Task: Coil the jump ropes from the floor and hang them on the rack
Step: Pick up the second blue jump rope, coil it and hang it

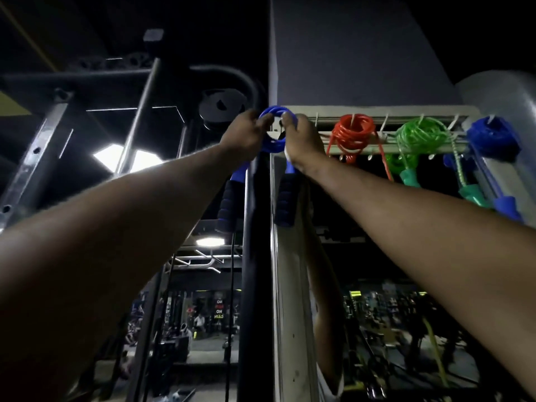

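Both my arms reach up to a white wall rack (385,120) with small pegs. A coiled blue jump rope (275,111) is held at the rack's left end. My left hand (243,133) grips the coil's left side and my right hand (301,140) grips its right side. Its two blue and black handles (285,201) hang down below my hands. Along the rack to the right hang a red coiled rope (352,132), a green coiled rope (420,134) and another blue coiled rope (493,137).
A grey pillar (348,53) rises above the rack and a white post (290,285) runs down below it. Metal gym frame bars (139,117) stand at the left. A dim gym floor with machines and people lies far below.
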